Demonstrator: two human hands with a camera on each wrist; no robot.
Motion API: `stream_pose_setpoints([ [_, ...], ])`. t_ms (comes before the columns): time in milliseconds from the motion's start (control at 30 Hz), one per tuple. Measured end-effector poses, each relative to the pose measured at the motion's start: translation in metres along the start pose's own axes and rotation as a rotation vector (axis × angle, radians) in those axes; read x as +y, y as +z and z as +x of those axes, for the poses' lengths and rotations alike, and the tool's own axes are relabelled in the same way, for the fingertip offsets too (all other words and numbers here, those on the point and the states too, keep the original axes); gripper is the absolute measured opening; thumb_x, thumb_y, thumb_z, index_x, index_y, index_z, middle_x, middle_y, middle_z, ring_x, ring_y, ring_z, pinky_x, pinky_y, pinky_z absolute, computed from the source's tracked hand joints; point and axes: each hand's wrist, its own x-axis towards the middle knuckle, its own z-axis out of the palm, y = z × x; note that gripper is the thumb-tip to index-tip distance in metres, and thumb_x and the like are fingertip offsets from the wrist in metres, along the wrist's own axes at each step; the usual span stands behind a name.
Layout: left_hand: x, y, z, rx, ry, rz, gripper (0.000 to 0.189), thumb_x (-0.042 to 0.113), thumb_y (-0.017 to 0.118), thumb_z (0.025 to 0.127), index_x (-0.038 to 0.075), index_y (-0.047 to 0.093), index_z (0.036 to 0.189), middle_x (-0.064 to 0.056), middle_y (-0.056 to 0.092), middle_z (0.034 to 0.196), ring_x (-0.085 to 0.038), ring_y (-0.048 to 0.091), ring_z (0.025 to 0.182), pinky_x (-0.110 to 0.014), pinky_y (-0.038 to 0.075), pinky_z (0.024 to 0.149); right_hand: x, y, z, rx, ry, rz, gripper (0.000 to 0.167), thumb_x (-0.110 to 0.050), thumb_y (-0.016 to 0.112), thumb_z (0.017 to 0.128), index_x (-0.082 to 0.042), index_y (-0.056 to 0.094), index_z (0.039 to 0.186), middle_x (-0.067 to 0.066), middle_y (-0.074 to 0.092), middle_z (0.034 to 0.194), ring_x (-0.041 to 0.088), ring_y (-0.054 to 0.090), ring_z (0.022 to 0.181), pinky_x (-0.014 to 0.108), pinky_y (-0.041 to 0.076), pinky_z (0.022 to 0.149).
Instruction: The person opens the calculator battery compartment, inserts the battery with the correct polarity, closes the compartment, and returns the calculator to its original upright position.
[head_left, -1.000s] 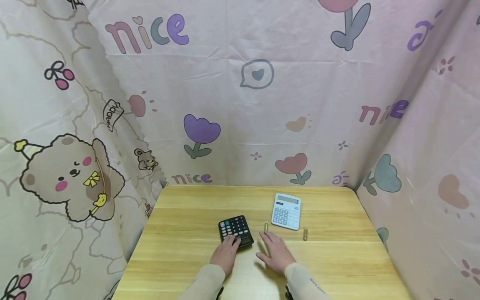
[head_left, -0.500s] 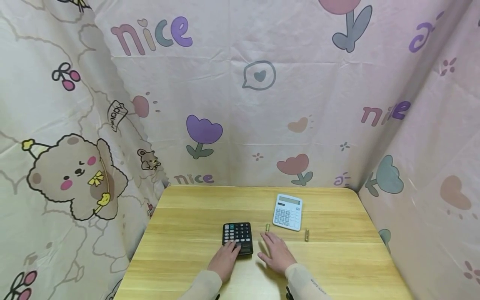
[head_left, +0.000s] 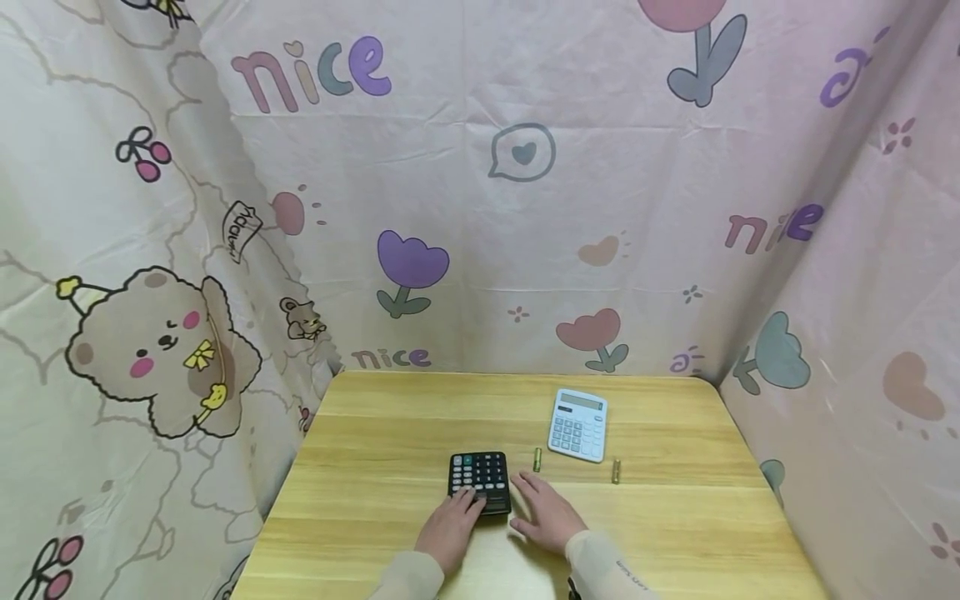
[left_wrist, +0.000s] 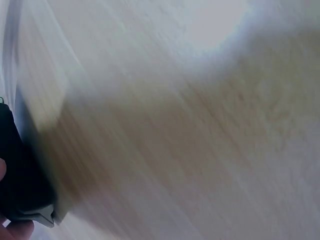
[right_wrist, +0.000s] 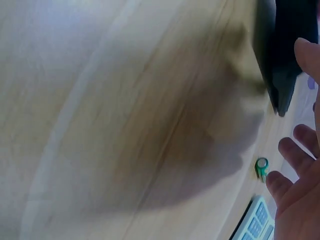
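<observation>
The black calculator [head_left: 480, 483] lies in the middle of the table, its display end toward me. My left hand [head_left: 450, 529] holds its near left corner, with fingers over that end. In the left wrist view, the calculator's dark edge [left_wrist: 25, 170] shows between the thumb and other fingers, mostly cut off. My right hand [head_left: 547, 512] is beside the calculator's right edge, fingers spread and gripping nothing; whether it touches the calculator I cannot tell. Just beyond the right fingertips stands or lies a small green battery [head_left: 537, 460], also in the right wrist view [right_wrist: 261, 169].
A light blue calculator [head_left: 577, 425] lies behind and right of the hands. A second small battery [head_left: 617, 472] is to its front right. Patterned curtains [head_left: 480, 208] hang around the wooden table [head_left: 360, 467] at the back and both sides.
The black calculator has turned from slanted to nearly square with the table, with the left hand on it. The right hand has shifted slightly toward it. The head view has drifted a little.
</observation>
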Motion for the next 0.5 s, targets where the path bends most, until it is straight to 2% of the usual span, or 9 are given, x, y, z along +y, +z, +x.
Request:
stream_pose_setpoints([
  [233, 0.006, 0.002, 0.000, 0.047, 0.039, 0.020, 0.051, 0.007, 0.070, 0.080, 0.015, 0.060, 0.129, -0.011, 0.058, 0.132, -0.029, 0.053, 0.123, -0.045, 0.047, 0.099, -0.005, 0.005, 0.000, -0.016, -0.039, -0.013, 0.058, -0.037, 0.068, 0.087, -0.015, 0.053, 0.138, 0.012, 0.053, 0.137, 0.032, 0.054, 0.120, 0.050, 0.046, 0.098],
  [367, 0.009, 0.001, 0.000, 0.059, 0.034, 0.000, 0.049, 0.006, 0.068, 0.081, 0.016, 0.061, 0.129, -0.010, 0.058, 0.131, -0.028, 0.054, 0.122, -0.044, 0.048, 0.097, -0.006, 0.006, 0.000, -0.006, -0.045, -0.015, 0.045, -0.035, 0.066, 0.089, -0.016, 0.061, 0.129, 0.008, 0.059, 0.130, 0.028, 0.057, 0.116, 0.046, 0.047, 0.097],
  [500, 0.012, 0.001, 0.000, 0.069, 0.020, 0.000, 0.048, 0.007, 0.068, 0.082, 0.017, 0.062, 0.129, -0.009, 0.059, 0.131, -0.027, 0.054, 0.122, -0.044, 0.049, 0.096, -0.006, 0.006, 0.001, 0.002, -0.029, 0.020, 0.039, -0.033, 0.066, 0.089, -0.016, 0.064, 0.124, 0.004, 0.066, 0.120, 0.024, 0.062, 0.109, 0.044, 0.050, 0.093],
])
